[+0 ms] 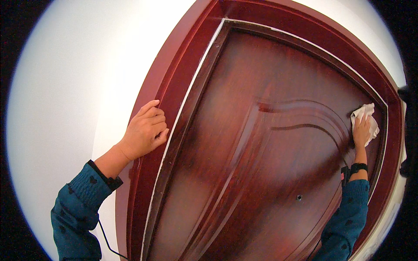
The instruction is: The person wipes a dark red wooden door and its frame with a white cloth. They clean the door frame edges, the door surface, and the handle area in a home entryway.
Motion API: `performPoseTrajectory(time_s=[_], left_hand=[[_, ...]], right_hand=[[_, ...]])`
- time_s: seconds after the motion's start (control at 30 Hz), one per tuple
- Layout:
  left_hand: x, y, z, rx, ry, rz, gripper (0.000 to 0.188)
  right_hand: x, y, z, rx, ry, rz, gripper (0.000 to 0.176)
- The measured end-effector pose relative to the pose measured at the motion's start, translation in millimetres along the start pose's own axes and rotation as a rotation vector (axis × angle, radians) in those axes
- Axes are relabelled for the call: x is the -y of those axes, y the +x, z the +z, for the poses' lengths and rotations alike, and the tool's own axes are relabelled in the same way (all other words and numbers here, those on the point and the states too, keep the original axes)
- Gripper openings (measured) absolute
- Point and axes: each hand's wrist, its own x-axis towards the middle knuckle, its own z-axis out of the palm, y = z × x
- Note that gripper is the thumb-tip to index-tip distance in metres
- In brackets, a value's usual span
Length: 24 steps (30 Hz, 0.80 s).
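A dark red-brown wooden door [235, 75] with raised curved moulding fills the middle of the view. Near its upper right corner, my right hand [361, 130] presses a crumpled off-white cloth [369, 112] against the door face. The fingers spread over the cloth, which sticks out around them. On the opposite side, my left hand [145, 129] rests against the reddish door frame [183, 78]. Its fingers are bent and close together, with the back of the hand towards me. What lies under that palm is hidden.
A white strip [196, 73] runs between frame and door. Lower on the door is a small round peephole [299, 197]. White wall [65, 98] borders the frame on the left. A thin black cord [106, 238] hangs beside my left sleeve.
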Motion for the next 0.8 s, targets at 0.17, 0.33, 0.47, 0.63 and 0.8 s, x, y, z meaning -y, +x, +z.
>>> performPoseTrajectory(time_s=[0.17,0.33,0.47,0.63,0.8], left_hand=[[-0.8,0.6,-1.0,-0.004,0.012,-0.005,0.013],[-2.0,1.0,-1.7,-0.017,0.057,-0.009,0.011],[-1.8,2.0,-1.5,-0.036,0.04,-0.016,0.011],[-2.0,1.1,-1.1,-0.014,0.042,-0.008,0.011],[-0.1,-1.4,2.0,0.001,0.024,-0.018,0.01]], right_hand=[[4.7,-3.6,-12.1,-0.022,0.094,0.075,0.049],[0.8,-0.6,6.1,-0.055,0.119,0.068,0.056],[-4.7,3.5,31.5,-0.125,0.041,-0.017,0.06],[-0.5,1.8,30.5,-0.062,0.253,0.16,0.061],[4.4,-1.1,5.6,0.02,0.261,0.194,0.061]])
